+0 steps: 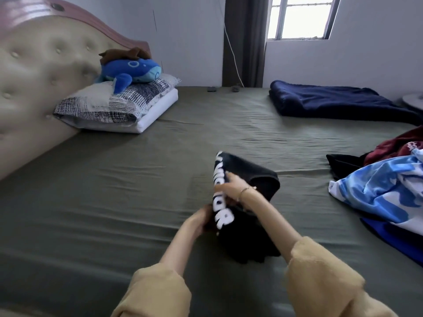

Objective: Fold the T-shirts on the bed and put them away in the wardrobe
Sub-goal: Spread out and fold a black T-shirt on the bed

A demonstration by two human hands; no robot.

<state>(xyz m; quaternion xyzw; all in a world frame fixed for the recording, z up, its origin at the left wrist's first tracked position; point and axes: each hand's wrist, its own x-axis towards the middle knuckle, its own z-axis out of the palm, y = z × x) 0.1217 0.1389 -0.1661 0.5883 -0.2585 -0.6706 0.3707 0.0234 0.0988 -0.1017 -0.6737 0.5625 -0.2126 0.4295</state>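
A person folded a black T-shirt (247, 202) on a green-sheeted bed (114, 202).

The shirt, printed with white letters, lay mid-bed, partly lifted; more shirts (384, 191) were heaped at the right. The right hand (231, 187) pinched its printed fold, and the left hand (199, 221) curled round its lower edge.

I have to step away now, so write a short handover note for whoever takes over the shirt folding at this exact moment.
Left hand grips the near left edge of the black T-shirt.
Right hand grips its lettered fold further up; the shirt is partly folded on the bed, mid-fold.
A pile of unfolded clothes lies at the right edge of the bed.
Done: the black shirt's fold is under way.
Left: finish this fold, fold the pile, carry everything to the wardrobe, which is not in view.
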